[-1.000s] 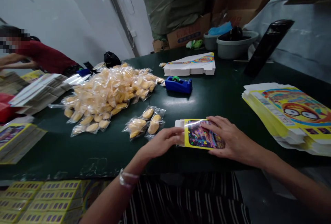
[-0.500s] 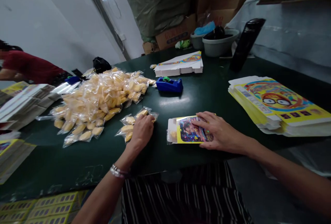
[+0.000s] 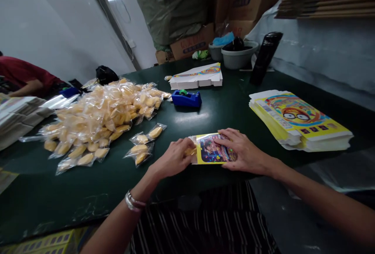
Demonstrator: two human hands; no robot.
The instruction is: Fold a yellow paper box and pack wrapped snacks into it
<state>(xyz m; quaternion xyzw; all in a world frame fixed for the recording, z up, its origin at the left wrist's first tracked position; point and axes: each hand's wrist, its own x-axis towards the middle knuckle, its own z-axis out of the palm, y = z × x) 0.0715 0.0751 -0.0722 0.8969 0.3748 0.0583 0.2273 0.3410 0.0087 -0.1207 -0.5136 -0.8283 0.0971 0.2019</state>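
Note:
My right hand (image 3: 241, 149) is wrapped over a small yellow printed box (image 3: 211, 150) lying flat on the dark green table. The box's open end faces left. There my left hand (image 3: 175, 155) pinches a clear-wrapped yellowish piece (image 3: 191, 151) at the opening; its fingers cover part of the piece. Left of that hand lie several loose wrapped pieces (image 3: 143, 148). Beyond them spreads a large heap of the same wrapped pieces (image 3: 108, 109).
A blue tape dispenser (image 3: 186, 98) stands behind the box. White flat cartons (image 3: 196, 80) are stacked farther back. Yellow printed cartons (image 3: 299, 119) are piled at the right, near a black upright object (image 3: 265, 56). A person in a red top (image 3: 26, 74) is at the far left.
My left hand has moved right, from the loose wrapped pieces to the box's open end. My right hand stays on the box. The camera view has turned slightly right.

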